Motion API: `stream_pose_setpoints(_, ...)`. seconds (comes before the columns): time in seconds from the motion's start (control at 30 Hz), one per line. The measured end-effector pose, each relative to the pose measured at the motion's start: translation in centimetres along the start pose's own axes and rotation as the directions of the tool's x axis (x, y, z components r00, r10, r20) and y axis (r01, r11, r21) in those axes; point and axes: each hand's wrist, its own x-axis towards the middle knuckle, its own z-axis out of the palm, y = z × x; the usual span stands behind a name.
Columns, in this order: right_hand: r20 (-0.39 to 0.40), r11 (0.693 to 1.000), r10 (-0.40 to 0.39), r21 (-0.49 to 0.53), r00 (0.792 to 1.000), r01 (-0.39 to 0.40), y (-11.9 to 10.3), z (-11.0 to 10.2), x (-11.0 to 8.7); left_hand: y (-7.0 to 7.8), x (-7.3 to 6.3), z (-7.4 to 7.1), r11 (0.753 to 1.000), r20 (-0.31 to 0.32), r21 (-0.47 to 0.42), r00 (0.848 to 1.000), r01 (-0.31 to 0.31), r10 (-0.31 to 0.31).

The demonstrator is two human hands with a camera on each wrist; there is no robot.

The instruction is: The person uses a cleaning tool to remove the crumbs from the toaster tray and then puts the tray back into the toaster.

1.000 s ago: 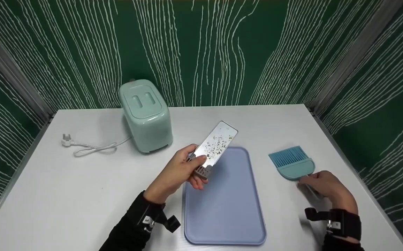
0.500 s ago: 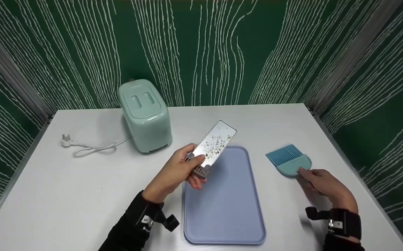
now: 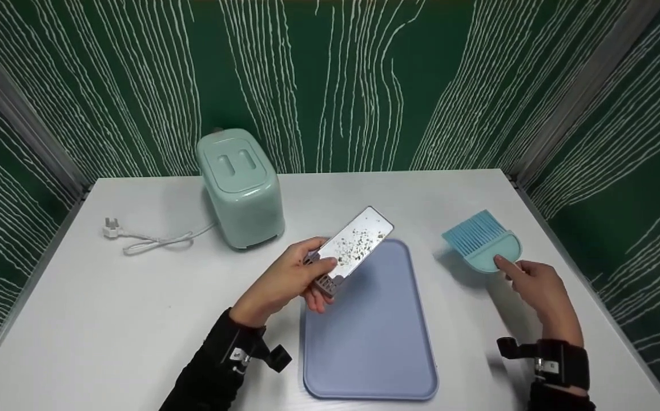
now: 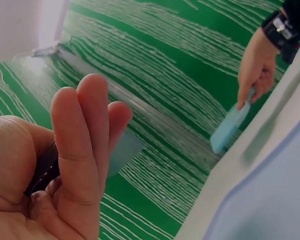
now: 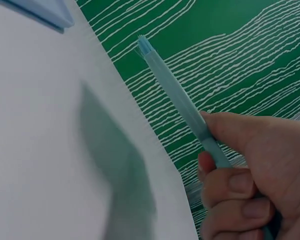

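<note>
The right hand [image 3: 541, 285] pinches the brush [image 3: 478, 240] by its handle [image 3: 496, 256], just off the worktop [image 3: 107, 325]; probably light, bristles soft; the left hand [image 3: 287, 278] grips the metal tray [image 3: 340, 242] by its slotted end above the blue tray [image 3: 370, 348]; likely stiff, slick, best held there.

Between the left hand [image 3: 290, 274] and the right hand [image 3: 538, 288] there is room to pass above the lavender serving tray [image 3: 373, 357]. Beyond the left hand, toward its left, the toaster [image 3: 244, 197] blocks the way.
</note>
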Motion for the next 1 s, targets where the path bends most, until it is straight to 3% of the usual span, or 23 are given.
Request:
stream_pose_setpoints(0.17,-0.096,0.996,-0.09,0.007,0.991,0.092,-1.9,0.3,-0.7,-0.1,0.2,-0.5,0.999,0.035,0.03,0.999,0.037,-0.038)
stream_pose_setpoints(0.43,-0.175,0.965,-0.253,0.029,0.951,0.262,-5.5,0.7,-3.1,-0.4,0.3,-0.9,0.995,0.082,0.073,0.993,0.075,-0.081)
stream_pose_setpoints(0.6,-0.177,0.938,-0.337,0.026,0.925,0.346,-7.6,1.6,-4.4,-0.8,0.4,-1.1,0.993,0.11,0.062,0.988,0.102,-0.108)
stream_pose_setpoints(1.0,-0.122,0.897,-0.439,-0.004,0.89,0.442,-10.5,3.2,-6.6,-1.2,0.4,-1.5,0.99,0.171,0.054,0.976,0.13,-0.137)
